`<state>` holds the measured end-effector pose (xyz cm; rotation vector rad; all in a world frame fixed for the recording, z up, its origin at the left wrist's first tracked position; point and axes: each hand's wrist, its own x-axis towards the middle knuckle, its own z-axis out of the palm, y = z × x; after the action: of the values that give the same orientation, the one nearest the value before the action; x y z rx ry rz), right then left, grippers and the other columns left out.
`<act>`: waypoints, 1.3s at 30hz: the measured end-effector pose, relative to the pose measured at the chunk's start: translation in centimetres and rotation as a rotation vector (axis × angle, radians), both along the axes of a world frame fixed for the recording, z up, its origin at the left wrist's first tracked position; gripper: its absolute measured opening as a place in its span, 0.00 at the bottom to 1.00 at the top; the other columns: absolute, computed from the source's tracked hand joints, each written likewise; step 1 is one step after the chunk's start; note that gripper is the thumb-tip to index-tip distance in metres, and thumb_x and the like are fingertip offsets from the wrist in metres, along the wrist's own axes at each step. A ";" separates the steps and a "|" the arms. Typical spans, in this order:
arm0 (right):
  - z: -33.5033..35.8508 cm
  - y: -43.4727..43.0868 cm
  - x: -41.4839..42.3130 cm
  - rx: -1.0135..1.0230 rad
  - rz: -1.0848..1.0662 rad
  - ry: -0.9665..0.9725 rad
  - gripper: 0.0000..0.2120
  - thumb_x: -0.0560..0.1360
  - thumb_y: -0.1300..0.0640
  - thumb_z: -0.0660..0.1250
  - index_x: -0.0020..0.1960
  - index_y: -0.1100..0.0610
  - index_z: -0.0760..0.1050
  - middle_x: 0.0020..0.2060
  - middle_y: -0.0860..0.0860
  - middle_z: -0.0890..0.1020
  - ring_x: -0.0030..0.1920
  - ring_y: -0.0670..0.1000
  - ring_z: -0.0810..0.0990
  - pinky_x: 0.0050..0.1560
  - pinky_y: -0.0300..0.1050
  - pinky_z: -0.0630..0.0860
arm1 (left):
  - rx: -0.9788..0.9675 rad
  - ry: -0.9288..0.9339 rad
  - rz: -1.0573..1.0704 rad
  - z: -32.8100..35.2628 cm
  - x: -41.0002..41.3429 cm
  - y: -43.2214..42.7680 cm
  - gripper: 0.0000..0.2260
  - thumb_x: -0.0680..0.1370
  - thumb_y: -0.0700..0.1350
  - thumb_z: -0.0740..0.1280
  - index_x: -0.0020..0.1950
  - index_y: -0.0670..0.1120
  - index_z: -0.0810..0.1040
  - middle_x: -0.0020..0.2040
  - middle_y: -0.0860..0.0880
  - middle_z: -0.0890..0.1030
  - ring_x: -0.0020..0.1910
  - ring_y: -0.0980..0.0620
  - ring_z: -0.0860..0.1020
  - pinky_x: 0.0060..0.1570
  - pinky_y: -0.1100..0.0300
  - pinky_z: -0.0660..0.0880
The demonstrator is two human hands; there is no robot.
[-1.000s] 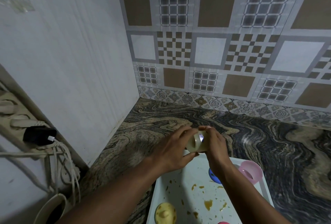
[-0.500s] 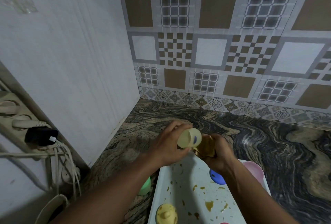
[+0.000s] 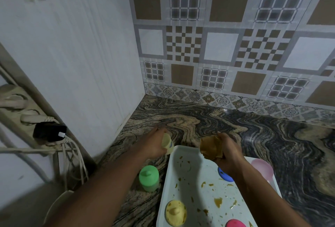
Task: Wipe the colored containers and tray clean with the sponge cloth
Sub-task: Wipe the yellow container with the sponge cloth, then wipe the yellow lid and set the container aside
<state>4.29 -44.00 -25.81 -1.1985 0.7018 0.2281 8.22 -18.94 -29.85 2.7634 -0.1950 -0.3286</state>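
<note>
My left hand [image 3: 154, 145] grips a pale yellow container [image 3: 167, 143], held just off the far left corner of the white tray [image 3: 192, 177]. My right hand [image 3: 227, 152] holds the crumpled brown sponge cloth [image 3: 211, 146] above the tray's far edge. Brown smears and crumbs spot the tray floor. On the tray stand a yellow lid [image 3: 175, 212], a blue lid [image 3: 224, 173], a pink cup [image 3: 262, 169] and a pink lid [image 3: 235, 223]. A green lidded container [image 3: 149, 177] stands on the counter left of the tray.
The marbled counter [image 3: 226, 127] runs back to a patterned tile wall. A white wall closes the left side. A power strip with plugs and cables [image 3: 49, 132] hangs at the left, above a pale round rim [image 3: 59, 203].
My hands have parted: the left carried the yellow container leftward off the cloth, and the right drew the cloth to the right. The green container has come into view.
</note>
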 end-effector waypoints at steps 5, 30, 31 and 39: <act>-1.3 -0.3 -0.6 -0.047 0.024 0.022 0.20 0.84 0.50 0.56 0.54 0.66 0.77 0.45 0.68 0.84 0.38 0.63 0.79 0.38 0.52 0.75 | 0.157 0.122 -0.048 -2.5 -0.2 1.3 0.38 0.72 0.52 0.72 0.78 0.56 0.57 0.78 0.48 0.62 0.70 0.42 0.70 0.63 0.47 0.72; -6.6 -0.3 -8.1 0.142 0.078 -0.210 0.18 0.80 0.51 0.56 0.36 0.59 0.59 0.34 0.60 0.61 0.32 0.54 0.59 0.34 0.48 0.55 | 0.340 0.091 -0.813 -1.0 -8.9 -5.4 0.16 0.67 0.59 0.77 0.43 0.49 0.79 0.42 0.50 0.82 0.41 0.46 0.79 0.38 0.55 0.75; -6.8 -0.2 -8.4 0.131 0.097 -0.218 0.16 0.78 0.52 0.56 0.38 0.58 0.55 0.36 0.60 0.58 0.33 0.54 0.56 0.34 0.49 0.52 | 0.343 0.073 -0.789 -1.1 -9.1 -5.4 0.14 0.68 0.56 0.77 0.42 0.49 0.78 0.42 0.49 0.81 0.41 0.45 0.79 0.38 0.55 0.74; -6.8 0.3 -11.1 -0.123 0.145 -0.213 0.10 0.72 0.64 0.57 0.38 0.64 0.77 0.34 0.60 0.76 0.33 0.57 0.73 0.35 0.47 0.72 | 0.418 -0.053 -0.579 -1.0 -10.2 -5.9 0.07 0.75 0.47 0.70 0.47 0.46 0.74 0.52 0.43 0.79 0.51 0.39 0.79 0.41 0.53 0.65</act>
<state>-6.85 -43.66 -32.65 -1.3707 0.4486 0.1768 -1.97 -24.84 -30.80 3.0688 -1.0587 -0.4841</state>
